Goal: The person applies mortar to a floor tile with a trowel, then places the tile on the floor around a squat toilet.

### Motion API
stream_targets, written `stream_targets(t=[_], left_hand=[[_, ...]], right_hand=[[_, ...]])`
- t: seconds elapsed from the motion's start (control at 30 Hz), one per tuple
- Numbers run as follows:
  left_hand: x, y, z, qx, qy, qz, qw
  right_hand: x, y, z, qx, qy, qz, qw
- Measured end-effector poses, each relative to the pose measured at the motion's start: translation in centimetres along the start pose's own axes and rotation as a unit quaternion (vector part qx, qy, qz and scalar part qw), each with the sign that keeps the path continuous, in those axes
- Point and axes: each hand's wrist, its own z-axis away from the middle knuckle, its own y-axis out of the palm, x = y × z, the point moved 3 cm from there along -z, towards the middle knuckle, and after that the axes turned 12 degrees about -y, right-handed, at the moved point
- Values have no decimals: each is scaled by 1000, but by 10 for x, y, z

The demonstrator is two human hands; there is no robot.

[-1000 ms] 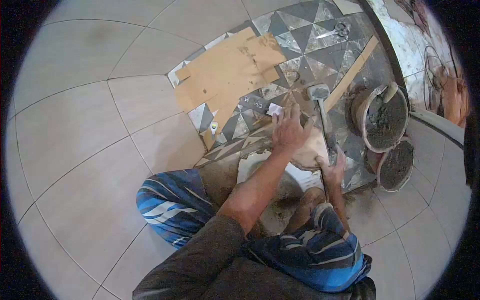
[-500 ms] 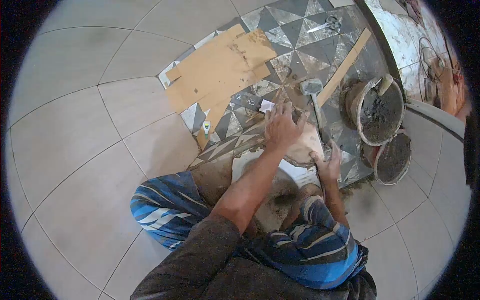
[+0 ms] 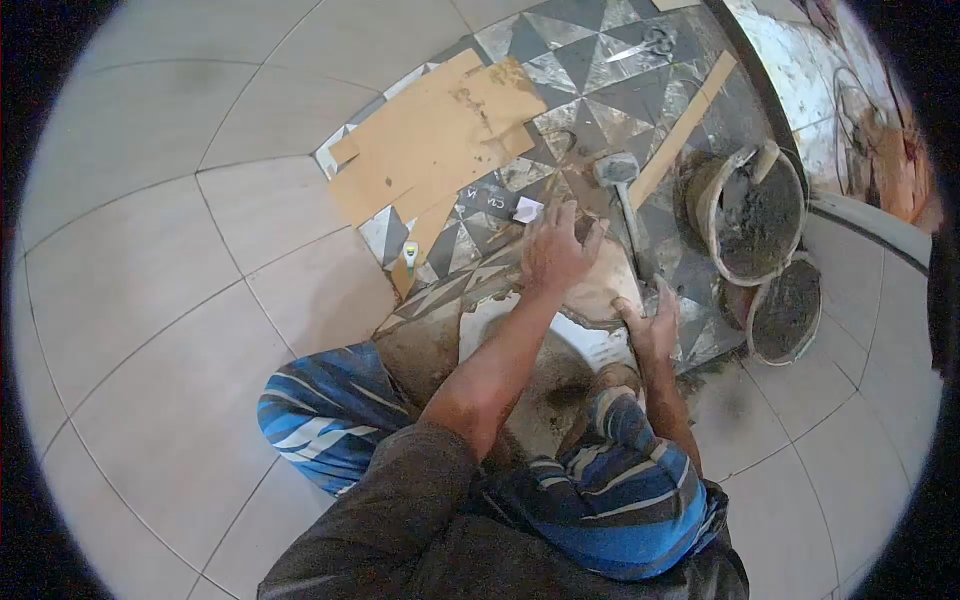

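Observation:
My left hand (image 3: 560,250) lies on a pale tile (image 3: 598,287), palm down with the fingers stretched out and somewhat apart. At the tile's right edge is my right hand (image 3: 653,318), its thumb on the upper face and its fingers along the side. White tile pieces with broken, mortar-smeared edges (image 3: 595,343) show between the tile and my legs. A mallet (image 3: 617,169) lies just beyond, its handle pointing toward my right hand. Near my left fingertips is a small whitish piece (image 3: 527,209) beside a dark strip with writing (image 3: 487,200).
Brown cardboard (image 3: 420,140) covers part of the patterned tiles, with a small white-and-green tool (image 3: 410,254) by its corner. Two buckets of dark mortar (image 3: 752,225) (image 3: 787,310) stand at right. A long cardboard strip (image 3: 685,130) and scissors (image 3: 640,46) lie farther off.
Both hands keep nearly the same places on the tile. The whole view has shifted slightly; the left hand's fingers have moved a little.

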Motion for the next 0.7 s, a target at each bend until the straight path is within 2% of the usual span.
stream_targets(t=[0.17, 0.37, 0.5, 0.57, 0.7], left_hand=[[9, 1, 0, -13, -11, 48, 999], [13, 7, -3, -63, 34, 60, 996], [4, 1, -2, -36, 30, 27, 999], [7, 0, -3, -78, 63, 29, 995], [5, 3, 1, -81, 69, 51, 993]], right_hand=[[2, 5, 3, -2, 2, 9, 1000], [4, 6, 1, 11, 10, 3, 1000], [9, 0, -4, -6, 2, 68, 998], [29, -9, -6, -1, 27, -2, 1000], [15, -6, 2, -37, 12, 21, 999]])
